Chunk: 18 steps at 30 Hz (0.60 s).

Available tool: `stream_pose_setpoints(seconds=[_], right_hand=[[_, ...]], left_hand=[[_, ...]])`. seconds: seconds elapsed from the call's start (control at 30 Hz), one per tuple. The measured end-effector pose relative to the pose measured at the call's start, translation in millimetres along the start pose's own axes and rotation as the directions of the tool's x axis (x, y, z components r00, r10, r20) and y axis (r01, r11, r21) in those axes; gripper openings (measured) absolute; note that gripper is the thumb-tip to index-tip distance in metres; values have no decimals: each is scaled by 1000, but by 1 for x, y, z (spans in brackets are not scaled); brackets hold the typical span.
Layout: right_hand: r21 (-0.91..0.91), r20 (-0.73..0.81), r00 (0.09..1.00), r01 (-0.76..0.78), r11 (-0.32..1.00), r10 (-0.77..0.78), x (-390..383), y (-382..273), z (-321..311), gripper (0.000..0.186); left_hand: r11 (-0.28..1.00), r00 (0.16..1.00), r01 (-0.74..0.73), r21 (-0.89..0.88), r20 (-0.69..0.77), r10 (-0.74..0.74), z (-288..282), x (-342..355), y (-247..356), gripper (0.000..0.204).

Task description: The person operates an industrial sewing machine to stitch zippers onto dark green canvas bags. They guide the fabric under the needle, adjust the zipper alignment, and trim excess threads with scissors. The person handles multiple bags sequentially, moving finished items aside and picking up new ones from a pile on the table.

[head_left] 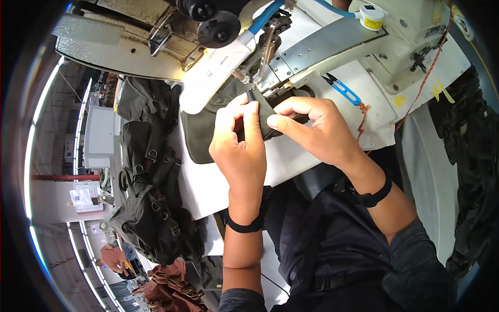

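Note:
A dark olive fabric piece (200, 136) lies on the white table under the head of a sewing machine (213, 75). My left hand (239, 140) pinches a narrow dark strip (250, 96) at that piece, just below the presser foot and needle area (251, 82). My right hand (317, 132) is beside it to the right, thumb and index finger closed on the fabric's right part. What lies under the fingertips is partly hidden. Blue thread snips (343, 91) rest on the table right of my right hand, with reddish thread at their handle.
Several dark olive bags (143, 218) are stacked along the left. Reddish-brown items (166, 291) lie at the lower left. Dark fabric (452, 177) hangs at the right. The white table's front edge (291, 169) runs before me. A person in orange (114, 260) is in the background.

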State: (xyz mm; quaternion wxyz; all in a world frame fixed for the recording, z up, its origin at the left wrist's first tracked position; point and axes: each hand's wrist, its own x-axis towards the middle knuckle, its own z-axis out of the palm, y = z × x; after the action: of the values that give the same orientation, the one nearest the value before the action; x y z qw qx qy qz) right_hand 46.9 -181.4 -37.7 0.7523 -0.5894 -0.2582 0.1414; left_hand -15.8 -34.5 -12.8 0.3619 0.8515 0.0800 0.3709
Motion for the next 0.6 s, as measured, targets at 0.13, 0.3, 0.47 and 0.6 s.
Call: stream_pose_setpoints(seconds=[0.13,0.3,0.47,0.6], right_hand=[[7,-38,996,81,997,-81,6,1,4,15],[13,-68,998,17,1000,-16,7,-6,8,15],[-59,-113,991,61,996,-67,15,-7,11,17],[-204,-212,971,64,977,-108,27,-11,18,22]], left_hand=[[997,999,46,-69,10,-45,-1,6,5,6],[993,996,74,-90,49,-70,-5,10,2,7],[993,995,66,-99,84,-58,-7,17,-2,10],[996,996,55,-70,72,-50,-1,28,-5,13]])
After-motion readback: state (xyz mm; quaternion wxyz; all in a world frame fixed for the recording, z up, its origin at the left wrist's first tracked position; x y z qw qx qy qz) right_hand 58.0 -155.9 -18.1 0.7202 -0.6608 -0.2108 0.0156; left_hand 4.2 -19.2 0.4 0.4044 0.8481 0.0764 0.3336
